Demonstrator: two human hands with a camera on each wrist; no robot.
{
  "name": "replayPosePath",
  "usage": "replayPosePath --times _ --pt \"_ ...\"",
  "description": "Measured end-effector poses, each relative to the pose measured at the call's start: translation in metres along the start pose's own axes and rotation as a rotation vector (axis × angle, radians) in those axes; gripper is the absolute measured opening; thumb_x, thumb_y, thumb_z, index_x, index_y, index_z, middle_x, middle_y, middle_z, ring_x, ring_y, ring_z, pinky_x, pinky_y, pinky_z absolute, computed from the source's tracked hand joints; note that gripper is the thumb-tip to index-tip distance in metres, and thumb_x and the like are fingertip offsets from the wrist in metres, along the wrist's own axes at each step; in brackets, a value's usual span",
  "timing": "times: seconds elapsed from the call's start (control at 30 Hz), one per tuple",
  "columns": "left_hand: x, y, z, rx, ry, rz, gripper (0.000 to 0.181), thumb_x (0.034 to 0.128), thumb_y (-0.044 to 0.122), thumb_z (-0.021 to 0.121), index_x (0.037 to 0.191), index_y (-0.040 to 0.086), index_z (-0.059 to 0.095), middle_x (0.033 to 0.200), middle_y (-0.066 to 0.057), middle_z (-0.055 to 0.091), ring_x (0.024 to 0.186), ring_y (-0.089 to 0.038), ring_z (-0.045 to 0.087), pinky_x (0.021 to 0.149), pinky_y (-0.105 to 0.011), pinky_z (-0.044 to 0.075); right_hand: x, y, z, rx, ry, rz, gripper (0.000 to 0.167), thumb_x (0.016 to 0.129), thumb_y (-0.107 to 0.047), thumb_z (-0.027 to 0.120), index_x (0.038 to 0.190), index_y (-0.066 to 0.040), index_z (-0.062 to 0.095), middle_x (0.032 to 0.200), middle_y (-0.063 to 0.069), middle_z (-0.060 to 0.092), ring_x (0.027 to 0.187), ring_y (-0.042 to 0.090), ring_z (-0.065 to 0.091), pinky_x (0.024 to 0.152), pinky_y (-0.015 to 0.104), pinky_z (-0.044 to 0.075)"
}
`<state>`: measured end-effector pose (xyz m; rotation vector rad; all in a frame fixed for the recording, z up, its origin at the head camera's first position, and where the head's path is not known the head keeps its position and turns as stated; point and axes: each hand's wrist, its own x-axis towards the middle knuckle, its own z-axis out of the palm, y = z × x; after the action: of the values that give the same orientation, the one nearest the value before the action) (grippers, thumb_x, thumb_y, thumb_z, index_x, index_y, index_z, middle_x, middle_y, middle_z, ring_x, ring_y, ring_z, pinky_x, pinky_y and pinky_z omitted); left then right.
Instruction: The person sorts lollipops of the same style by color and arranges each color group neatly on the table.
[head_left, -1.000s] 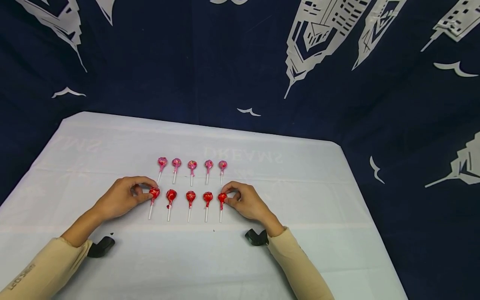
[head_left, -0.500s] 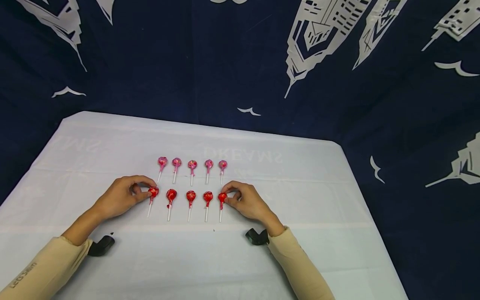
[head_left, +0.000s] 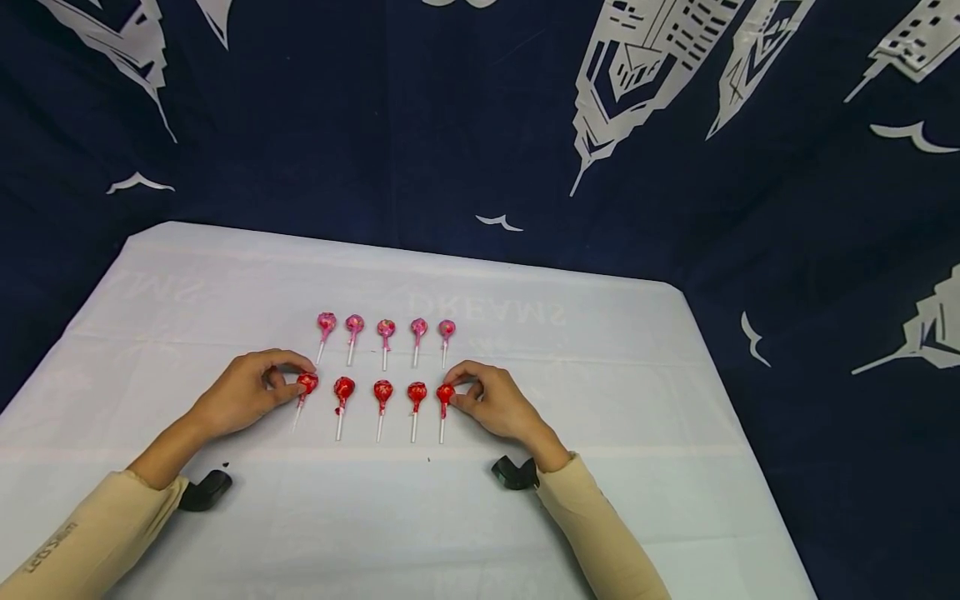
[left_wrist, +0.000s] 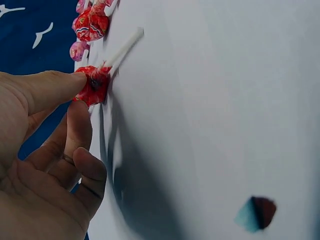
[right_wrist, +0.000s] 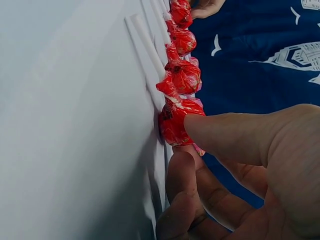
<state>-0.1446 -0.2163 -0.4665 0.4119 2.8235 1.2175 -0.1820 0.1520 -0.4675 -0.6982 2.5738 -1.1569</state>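
My left hand (head_left: 243, 394) pinches the head of the leftmost red lollipop (head_left: 307, 382) between thumb and fingers; in the left wrist view this lollipop (left_wrist: 94, 86) has its white stick angled up to the right. At the other end of the row, my right hand (head_left: 495, 402) pinches the head of the rightmost red lollipop (head_left: 445, 392), which the right wrist view shows close up as a red-wrapped lollipop (right_wrist: 175, 122). Between the hands lie a red lollipop (head_left: 344, 388), a second red lollipop (head_left: 383, 391) and a third red lollipop (head_left: 417, 392), sticks toward me.
Behind the red row lies a row of several pink lollipops (head_left: 386, 328). All rest on a white cloth-covered table (head_left: 337, 517). A small dark scrap (head_left: 226, 464) lies near the left wrist. A dark blue printed cloth (head_left: 480, 108) hangs beyond the table's far edge.
The leftmost red lollipop has shifted slightly in my left hand, its stick end swinging a little left and away from me. My right hand stays on the rightmost red lollipop.
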Motion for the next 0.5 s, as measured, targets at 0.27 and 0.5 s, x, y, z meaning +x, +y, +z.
replayPosePath --times 0.27,0.5 --pt "-0.0001 0.0007 0.0006 0.014 0.004 -0.014 0.026 0.0858 0.004 0.076 0.109 0.013 0.073 0.068 0.003 0.058 0.064 -0.009 0.048 0.062 -0.025 0.037 0.0004 -0.0003 -0.0003 -0.008 -0.002 0.019 0.02 0.091 -0.005 0.071 0.109 -0.013 0.069 0.1 0.004 0.07 0.064 0.013 0.053 0.061 0.022 0.04" --pt "0.0012 0.0008 0.0025 0.005 0.011 0.0 0.025 0.086 0.004 0.076 0.109 0.013 0.072 0.067 0.003 0.058 0.064 -0.009 0.049 0.063 -0.025 0.038 0.0 0.0002 -0.0001 -0.005 0.005 0.027 0.02 0.09 -0.005 0.071 0.109 -0.013 0.07 0.095 0.003 0.069 0.064 0.012 0.053 0.061 0.022 0.04"
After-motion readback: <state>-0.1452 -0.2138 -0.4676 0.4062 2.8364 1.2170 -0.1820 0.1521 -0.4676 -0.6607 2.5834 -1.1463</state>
